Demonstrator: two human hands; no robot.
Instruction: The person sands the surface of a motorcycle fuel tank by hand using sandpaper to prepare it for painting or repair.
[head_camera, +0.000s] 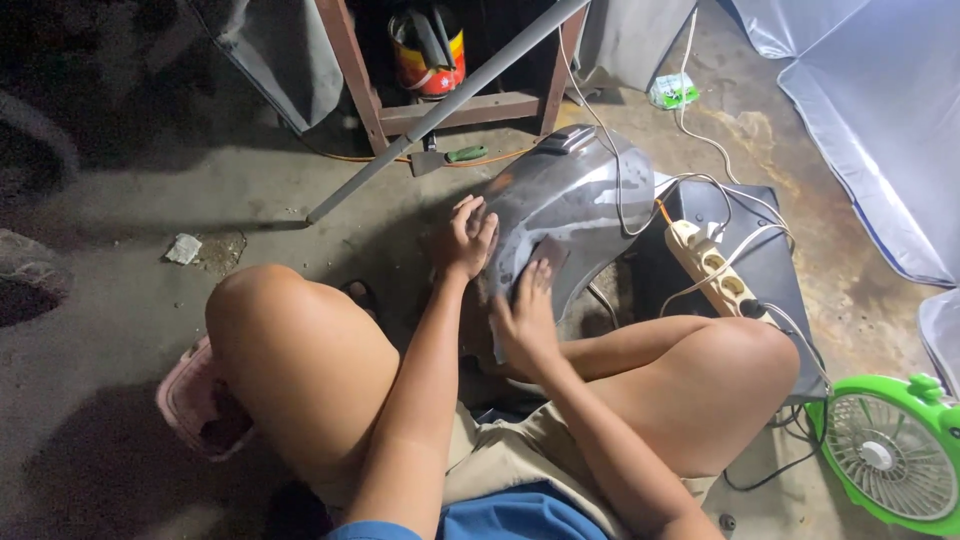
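Mid-sanding: left hand (463, 240) spread flat, steadying curved grey plastic body panel (570, 215); right hand (525, 320) pressing small brown sandpaper sheet (548, 258) w/ fingers. Next prob needs even strokes, firm brace.

The curved body panel (565, 215) is glossy dark grey with paler dull patches, and a small brownish-grey sanding sheet (548, 255) lies on it. The power strip (712, 262) is cream with dark sockets, its cables white. The fan (893, 450) is bright green with a pale grille. The tin (425, 52) is red with a yellow band. The scraper (448, 157) has a green handle. The basket (195, 405) is pink. The shorts (510, 455) are khaki, the shirt (510, 518) blue. The floor (130, 310) is mottled grey concrete with rusty stains.
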